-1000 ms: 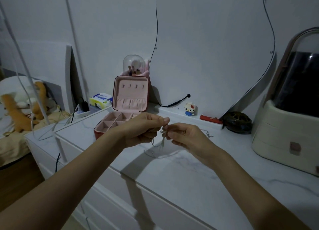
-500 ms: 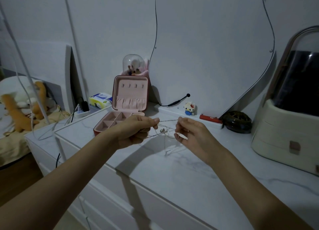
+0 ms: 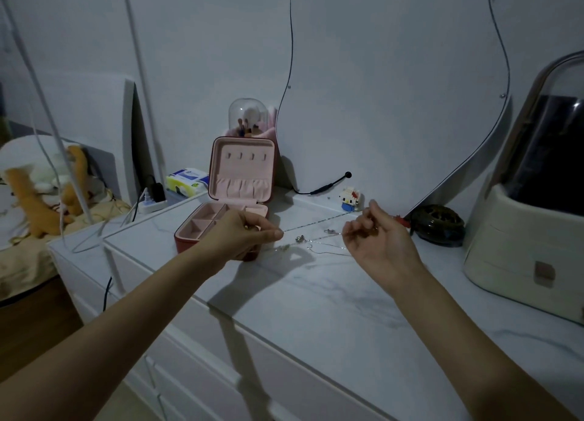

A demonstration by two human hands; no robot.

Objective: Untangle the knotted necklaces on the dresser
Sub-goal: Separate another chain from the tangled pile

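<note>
1. Head view: the left hand [image 3: 245, 236] is held above the dresser [image 3: 316, 297], fingers curled, thumb and forefinger pinching the necklaces [image 3: 311, 240] at their left end.
2. The right hand [image 3: 377, 242] is raised at 3 o'clock from the left one, well apart from it, palm turned toward the camera, its fingers curled round the chains' right end.
3. The necklaces stretch between the two hands, in the air over the marble-patterned top: one strand runs taut from the left fingertips up toward the right hand's forefinger, and others sag lower.
4. Small pendants or clasps hang midway along the lower strands; the chains are so thin that it is hard to tell whether a knot sits there.
5. A case [image 3: 234, 199], pink inside, stands open at 12 o'clock from the left hand, lid upright, its tray partly hidden by that hand.
6. A mirror [image 3: 395, 82] leans against the wall at 12 o'clock from the right hand, with a figure [image 3: 350, 198] at its foot.
7. A dark bowl [image 3: 439, 224] sits at 3 o'clock from the right hand, just beside a cream organizer [image 3: 524, 240] at the frame's right edge.
8. A domed brush holder [image 3: 248, 117] stands behind the case.
</note>
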